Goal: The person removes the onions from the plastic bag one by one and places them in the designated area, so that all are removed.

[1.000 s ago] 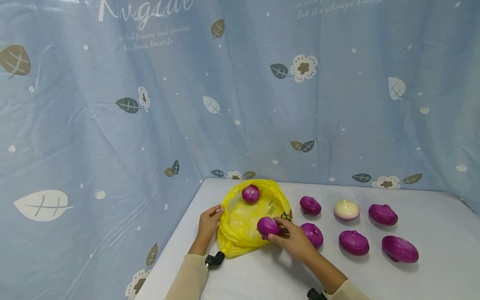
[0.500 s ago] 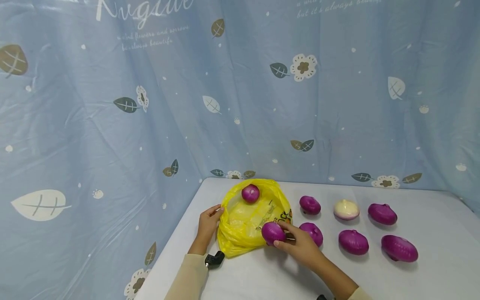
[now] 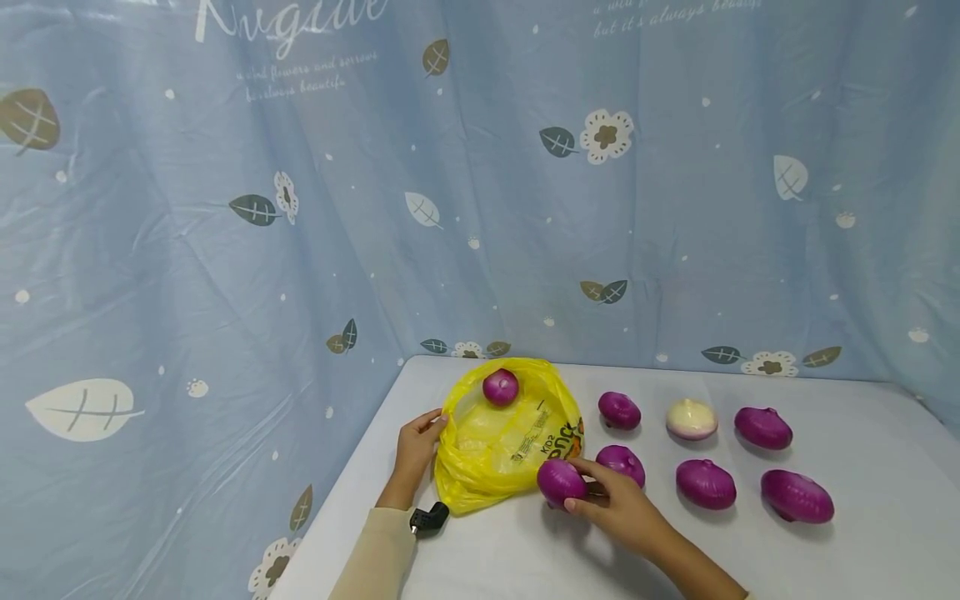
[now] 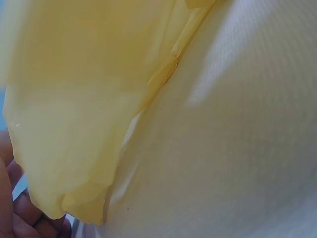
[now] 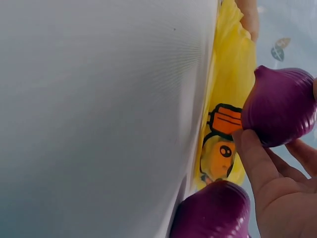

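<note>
The table (image 3: pixel 862 550) ends at its left edge just beyond the left hand (image 3: pixel 417 450), and the blue curtain (image 3: pixel 225 250) hangs close along its left and far sides. Bare table shows in front of the bag (image 3: pixel 495 450) and the hands, and to the right past the onions.

The right hand (image 3: pixel 618 508) curls its fingers (image 5: pixel 252 153) round a purple onion (image 3: pixel 559 481), gripping it at the bag's near right corner, just beside the printed picture (image 5: pixel 220 148). This onion is round, glossy and dark purple with fine ribs. Another purple onion (image 3: pixel 621 463) lies just behind the hand, very close to it.

The left hand pinches the bag's left rim. The bag is thin yellow plastic, crumpled and open, with one onion (image 3: pixel 500 387) at its far side.

Five more lie in two rows to the right, well apart from each other: four purple, one white (image 3: pixel 691 419).
</note>
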`<action>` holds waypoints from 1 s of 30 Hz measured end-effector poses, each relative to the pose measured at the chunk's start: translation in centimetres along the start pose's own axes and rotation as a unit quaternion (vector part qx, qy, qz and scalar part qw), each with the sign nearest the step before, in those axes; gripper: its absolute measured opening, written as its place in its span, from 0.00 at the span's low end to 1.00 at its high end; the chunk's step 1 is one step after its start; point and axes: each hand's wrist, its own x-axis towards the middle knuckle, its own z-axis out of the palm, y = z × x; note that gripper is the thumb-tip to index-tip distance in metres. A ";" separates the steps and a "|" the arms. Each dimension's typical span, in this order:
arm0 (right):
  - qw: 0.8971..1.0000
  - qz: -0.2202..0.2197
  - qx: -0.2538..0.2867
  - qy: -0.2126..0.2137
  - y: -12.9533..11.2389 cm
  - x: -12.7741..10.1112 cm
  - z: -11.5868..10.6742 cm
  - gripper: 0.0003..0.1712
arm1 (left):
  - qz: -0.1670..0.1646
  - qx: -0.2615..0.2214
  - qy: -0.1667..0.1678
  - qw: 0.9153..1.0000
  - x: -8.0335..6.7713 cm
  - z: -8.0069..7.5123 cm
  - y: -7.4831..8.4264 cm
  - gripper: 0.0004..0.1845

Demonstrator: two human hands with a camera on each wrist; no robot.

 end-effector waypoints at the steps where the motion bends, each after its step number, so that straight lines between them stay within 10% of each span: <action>1: 1.000 0.001 -0.002 -0.004 0.1 -0.2 -0.1 0.38 | 0.001 0.000 0.000 1.000 0.0 0.0 0.0 0.22; 30: 0.994 0.066 0.000 -0.087 2.2 -4.7 -4.0 0.42 | -0.007 0.009 -0.004 1.000 0.0 -0.1 -0.1 0.23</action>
